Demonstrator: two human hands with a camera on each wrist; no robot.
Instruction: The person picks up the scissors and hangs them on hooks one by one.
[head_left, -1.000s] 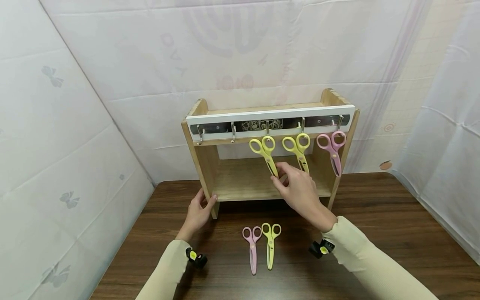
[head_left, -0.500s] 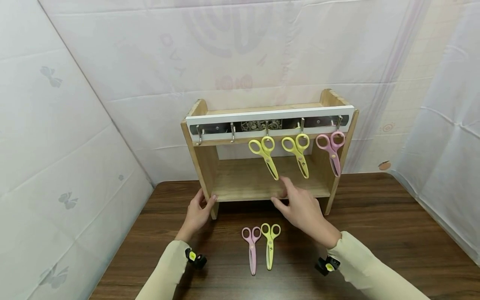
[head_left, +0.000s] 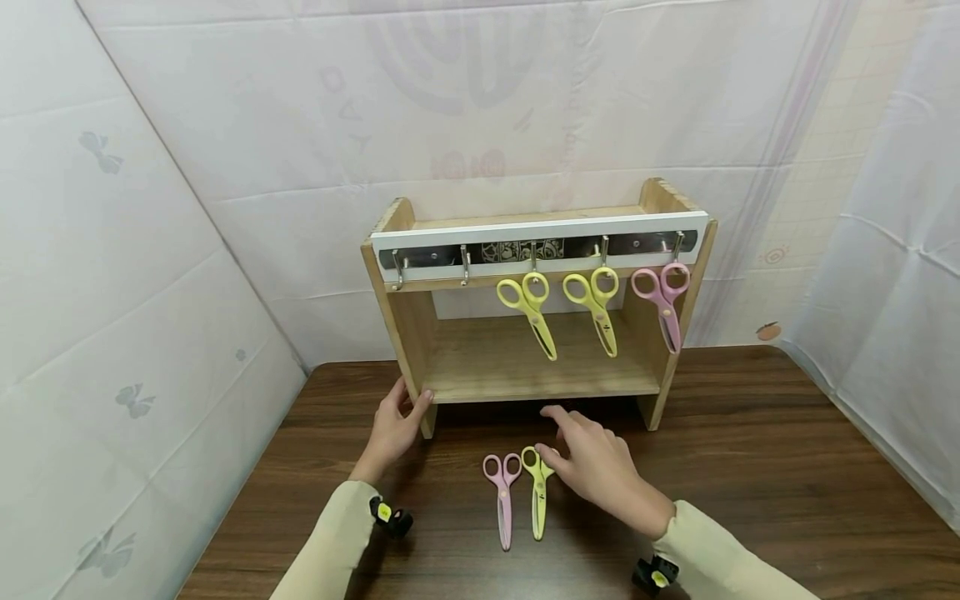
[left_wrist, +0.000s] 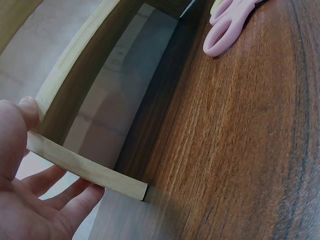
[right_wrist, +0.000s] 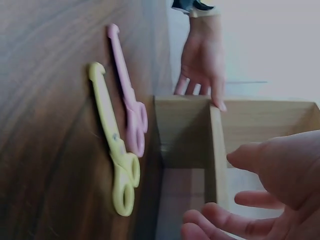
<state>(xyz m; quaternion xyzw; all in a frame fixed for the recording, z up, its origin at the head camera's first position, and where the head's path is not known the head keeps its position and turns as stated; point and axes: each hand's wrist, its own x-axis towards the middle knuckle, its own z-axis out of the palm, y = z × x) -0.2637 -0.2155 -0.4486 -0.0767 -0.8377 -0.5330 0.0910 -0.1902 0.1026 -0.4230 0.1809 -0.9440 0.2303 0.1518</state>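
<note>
My left hand (head_left: pixel 393 427) grips the lower left side panel of a small wooden shelf (head_left: pixel 480 367), thumb on the front edge and fingers behind it. My right hand (head_left: pixel 603 471) is held over the table with fingers apart and nothing in them; in the head view it overlaps a handle loop of the yellow scissors (head_left: pixel 540 481). Pink scissors (head_left: pixel 504 496) lie just left of those, blades towards me. From the hook rail hang two yellow scissors, one on the middle hook (head_left: pixel 534 316) and one to its right (head_left: pixel 597 310), plus pink scissors (head_left: pixel 667 308) at the right end.
A white hook rail (head_left: pixel 540 223) runs along the shelf's upper front; its two left hooks (head_left: pixel 466 265) hold nothing. The shelf stands on a dark wood table (head_left: pixel 757 433). Patterned white cloth (head_left: pixel 262 125) hangs behind and at both sides.
My right hand has let go of the blade tip of the yellow scissors on the middle hook and come down towards the scissors on the table. The left hand has stayed on the shelf.
</note>
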